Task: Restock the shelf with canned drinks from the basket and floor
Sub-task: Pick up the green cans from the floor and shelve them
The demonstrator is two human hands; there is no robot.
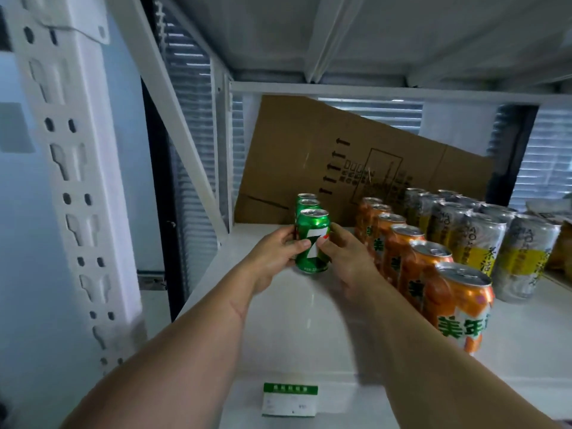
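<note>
You can see a flat brown cardboard sheet (pixel 340 162) leaning at the back, and a green-and-white price tag (pixel 289 399) in front.

Two bare forearms reach in from the bottom edge of the head view, with no sleeve, watch or band visible on either. The left hand (pixel 275 253) and right hand (pixel 346 258) are ungloved, no rings showing. Short, unpainted thumbnails are visible. Tendon lines mark the left wrist.

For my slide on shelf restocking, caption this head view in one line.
Both hands, left hand and right hand, set a green can upright on the white shelf beside the orange cans.
</note>
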